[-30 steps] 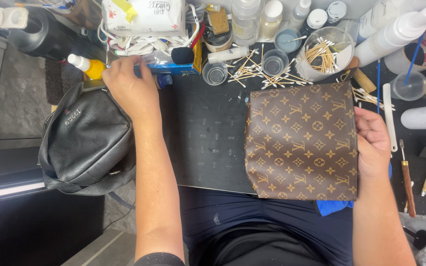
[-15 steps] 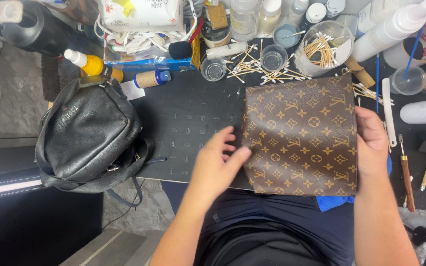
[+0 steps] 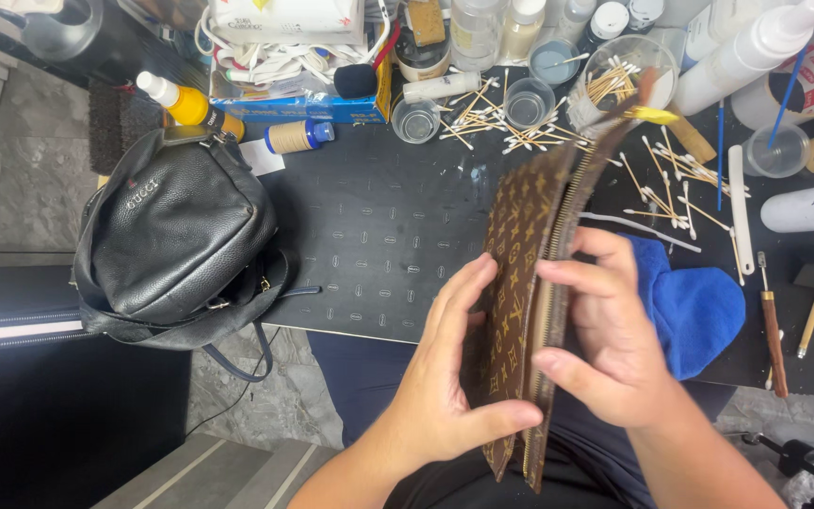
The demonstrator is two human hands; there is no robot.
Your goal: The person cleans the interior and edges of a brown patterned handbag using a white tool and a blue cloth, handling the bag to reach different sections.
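Note:
A flat brown patterned pouch [image 3: 520, 245] with a zipper along its upper edge stands on edge, lifted off the black work mat [image 3: 379, 245]. My left hand [image 3: 445, 377] holds its left face, thumb wrapped around the near end. My right hand [image 3: 605, 330] grips its right side, fingers at the zipper edge. A blue cloth [image 3: 699, 306] lies on the mat just right of my right hand. A black leather backpack [image 3: 176, 250] sits at the mat's left edge, apart from both hands.
Cotton swabs [image 3: 511, 127] lie scattered at the back, beside small cups, bottles, a thread spool [image 3: 294, 137] and a yellow-capped bottle [image 3: 186, 102]. Thin tools [image 3: 773, 330] rest at the right. A white cylinder [image 3: 812, 207] lies far right.
The pouch went from lying flat on the mat to standing on edge in both hands, uncovering the blue cloth. My left hand left the backpack and came to the pouch.

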